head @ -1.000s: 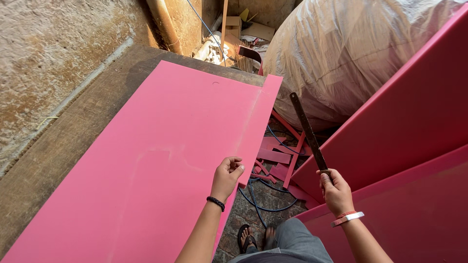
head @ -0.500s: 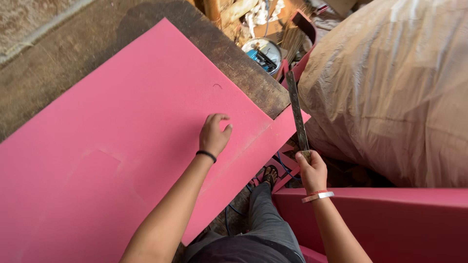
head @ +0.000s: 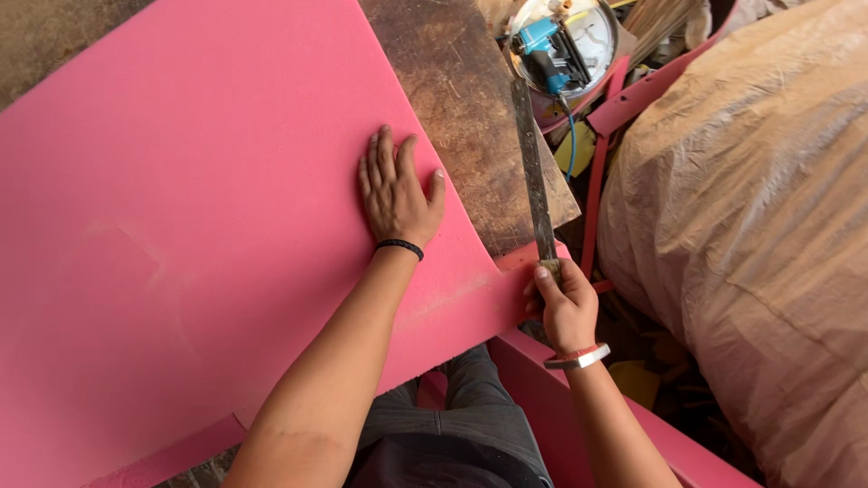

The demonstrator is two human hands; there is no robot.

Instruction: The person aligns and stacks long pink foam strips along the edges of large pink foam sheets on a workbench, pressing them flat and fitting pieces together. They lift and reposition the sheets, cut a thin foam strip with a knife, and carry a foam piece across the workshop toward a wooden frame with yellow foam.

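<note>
While your left hand (head: 395,192) lies flat with fingers spread on the pink foam sheet (head: 181,226), pressing it near the sheet's right edge, your right hand (head: 562,303) is closed around the handle of a long metal blade (head: 533,181). The blade points away from you across the wooden workbench (head: 470,99), at the sheet's near right corner. A blue power tool (head: 542,45) sits in a round tub beyond the bench's far edge, beside a large wrapped bundle (head: 750,226).

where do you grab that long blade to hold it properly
By the handle end, nearest the person, from below, as the right hand does. The long blade is a thin, flat strip running away over the wooden table, so only its near end gives a firm wrap.
</note>
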